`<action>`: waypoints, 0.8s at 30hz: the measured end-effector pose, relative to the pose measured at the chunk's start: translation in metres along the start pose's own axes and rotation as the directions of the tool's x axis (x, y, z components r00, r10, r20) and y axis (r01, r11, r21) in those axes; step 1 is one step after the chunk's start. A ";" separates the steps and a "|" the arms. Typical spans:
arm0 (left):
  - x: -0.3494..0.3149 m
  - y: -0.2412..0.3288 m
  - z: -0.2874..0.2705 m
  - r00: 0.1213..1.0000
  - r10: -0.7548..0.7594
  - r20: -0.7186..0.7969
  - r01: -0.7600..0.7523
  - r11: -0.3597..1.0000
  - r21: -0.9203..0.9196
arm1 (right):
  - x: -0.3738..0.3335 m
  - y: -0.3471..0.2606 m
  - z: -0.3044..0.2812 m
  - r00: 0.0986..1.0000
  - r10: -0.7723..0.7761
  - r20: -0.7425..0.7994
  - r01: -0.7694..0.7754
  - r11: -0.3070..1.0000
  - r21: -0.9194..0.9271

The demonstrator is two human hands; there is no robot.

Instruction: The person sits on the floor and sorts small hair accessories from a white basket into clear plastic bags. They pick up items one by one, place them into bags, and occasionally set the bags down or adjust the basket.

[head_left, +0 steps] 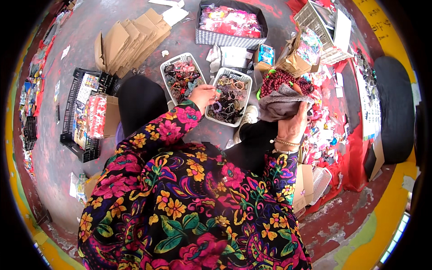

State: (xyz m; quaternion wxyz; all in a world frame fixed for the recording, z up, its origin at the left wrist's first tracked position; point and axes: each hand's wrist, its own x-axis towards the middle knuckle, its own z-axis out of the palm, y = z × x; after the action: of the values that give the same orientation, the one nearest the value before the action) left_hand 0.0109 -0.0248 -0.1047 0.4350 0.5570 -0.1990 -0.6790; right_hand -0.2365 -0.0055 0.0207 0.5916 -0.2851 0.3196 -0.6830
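Observation:
My left hand (205, 96) reaches over the gap between two white plastic baskets, its fingertips pinched together. A bit of green shows at the fingertips, too small to name. Just below them is a lavender scalloped hair tie (217, 107); whether it hangs from the fingers or lies in the basket I cannot tell. The left basket (164, 72) holds pink, grey and dark hair ties, the right basket (249, 83) mostly dark ones. My right hand (294, 123), with a beaded bracelet, grips a bunched grey cloth (280, 104) beside a pile of dark red beads (275, 81).
A patterned fabric bin (229, 41) of pink packets stands ahead. Flattened cardboard (132, 42) and a black crate (67, 139) are at left. An open carton (288, 65), a cream crate (330, 56) and scattered small packets (321, 144) lie at right.

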 end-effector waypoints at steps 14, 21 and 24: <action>0.104 -0.134 -0.081 0.918 -0.306 0.253 0.266 0.947 0.181 | 0.003 0.015 0.011 0.993 0.108 -0.050 -0.113 0.987 -0.114; 0.100 -0.093 -0.094 0.931 0.270 -0.244 0.015 0.642 0.767 | -0.004 0.035 0.028 0.955 0.271 -0.116 -0.282 0.956 -0.086; 0.110 -0.088 -0.107 0.875 0.194 -0.443 0.201 0.687 0.698 | -0.013 0.042 0.044 0.926 0.373 -0.058 -0.377 0.916 -0.136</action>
State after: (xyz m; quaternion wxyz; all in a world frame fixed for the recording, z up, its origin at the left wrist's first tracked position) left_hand 0.0773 -0.0431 -0.2675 0.2127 0.8342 -0.3349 -0.3832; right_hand -0.1751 -0.0005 0.0159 0.6842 -0.2504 0.4260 -0.5363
